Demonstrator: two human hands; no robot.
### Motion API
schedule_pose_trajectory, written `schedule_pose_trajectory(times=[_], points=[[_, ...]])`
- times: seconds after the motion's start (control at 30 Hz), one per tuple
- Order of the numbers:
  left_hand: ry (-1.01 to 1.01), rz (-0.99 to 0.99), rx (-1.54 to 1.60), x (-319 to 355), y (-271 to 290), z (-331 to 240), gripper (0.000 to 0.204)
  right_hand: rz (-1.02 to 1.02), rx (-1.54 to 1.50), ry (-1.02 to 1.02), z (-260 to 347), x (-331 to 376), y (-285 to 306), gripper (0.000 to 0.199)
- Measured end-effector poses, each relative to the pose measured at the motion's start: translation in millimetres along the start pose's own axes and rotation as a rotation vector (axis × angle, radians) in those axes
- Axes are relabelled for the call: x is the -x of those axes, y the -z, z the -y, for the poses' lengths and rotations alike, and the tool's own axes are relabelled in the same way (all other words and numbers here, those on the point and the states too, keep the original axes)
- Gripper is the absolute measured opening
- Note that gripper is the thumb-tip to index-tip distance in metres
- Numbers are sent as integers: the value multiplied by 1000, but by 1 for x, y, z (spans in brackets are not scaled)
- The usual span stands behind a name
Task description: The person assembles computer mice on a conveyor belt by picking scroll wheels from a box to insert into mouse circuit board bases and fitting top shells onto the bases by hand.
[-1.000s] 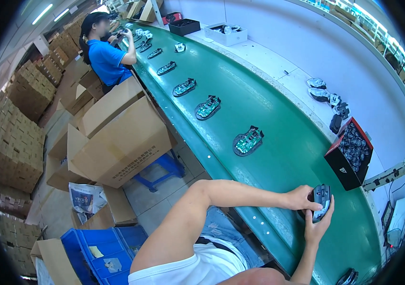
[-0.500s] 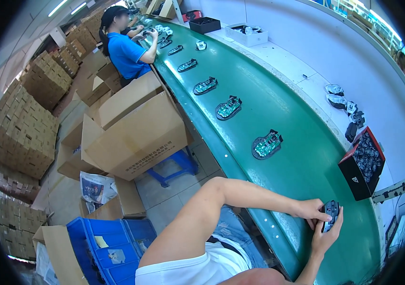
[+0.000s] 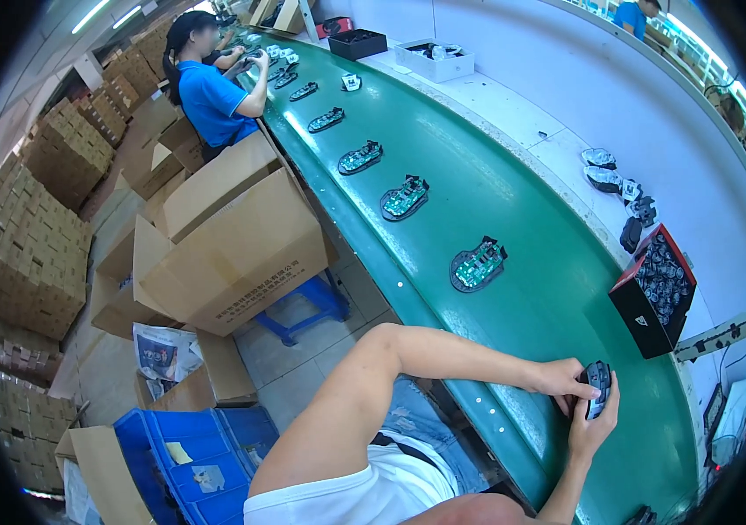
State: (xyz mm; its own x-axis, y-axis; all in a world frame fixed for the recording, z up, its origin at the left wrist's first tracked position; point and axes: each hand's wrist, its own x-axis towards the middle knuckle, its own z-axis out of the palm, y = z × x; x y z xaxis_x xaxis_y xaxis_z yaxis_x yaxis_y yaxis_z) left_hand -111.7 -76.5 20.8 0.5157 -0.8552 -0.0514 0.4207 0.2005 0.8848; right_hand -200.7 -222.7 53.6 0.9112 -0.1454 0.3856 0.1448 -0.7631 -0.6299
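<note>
A black computer mouse [image 3: 598,383] is held a little above the green belt at the lower right. My left hand [image 3: 562,381] is closed on its left side, with the thumb across its lower part. From below and the right, my right hand [image 3: 596,422] wraps round the same mouse. The palms hide part of its body. Up the belt from my hands lies an open mouse base with a green circuit board [image 3: 479,264]. Farther off is another such mouse base [image 3: 404,199], with several more in a line beyond it.
The green belt [image 3: 557,289] curves away to the upper left. A black and red box of small dark parts [image 3: 655,293] stands at its right edge, near loose mouse shells [image 3: 602,179]. Left are a cardboard carton [image 3: 233,254], blue bins [image 3: 202,464] and a co-worker in blue [image 3: 211,101].
The view has shifted slightly, so most surroundings sit farther left. Both hands stay on the mouse, which appears slightly turned. A dark object now shows at the belt's bottom right.
</note>
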Motion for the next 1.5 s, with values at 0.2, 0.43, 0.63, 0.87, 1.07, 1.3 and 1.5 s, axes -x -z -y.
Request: schedule_pose_trajectory(times=[0.2, 0.43, 0.63, 0.87, 1.07, 1.3, 1.5], points=[[11, 16, 17, -7, -1, 3, 43, -22, 2, 41, 0, -3, 5, 56], [68, 43, -75, 1, 10, 0, 56, -4, -122, -102, -9, 2, 21, 54], [-5, 23, -191, -8, 17, -5, 50, -77, -660, 20, 57, 41, 107, 90], [-23, -24, -268, -1, 26, -4, 43, 532, -1561, 1232, 118, 0, 102, 41], [-75, 23, -326, -3, 17, -2, 40, 413, -1327, 919, 142, 32, 125, 41], [-67, -5, -334, 5, 23, -7, 37, 278, -1084, 554, 158, 60, 153, 41], [-76, 20, -347, -6, 19, -3, 36, 226, -1021, 555, 157, 60, 160, 40]])
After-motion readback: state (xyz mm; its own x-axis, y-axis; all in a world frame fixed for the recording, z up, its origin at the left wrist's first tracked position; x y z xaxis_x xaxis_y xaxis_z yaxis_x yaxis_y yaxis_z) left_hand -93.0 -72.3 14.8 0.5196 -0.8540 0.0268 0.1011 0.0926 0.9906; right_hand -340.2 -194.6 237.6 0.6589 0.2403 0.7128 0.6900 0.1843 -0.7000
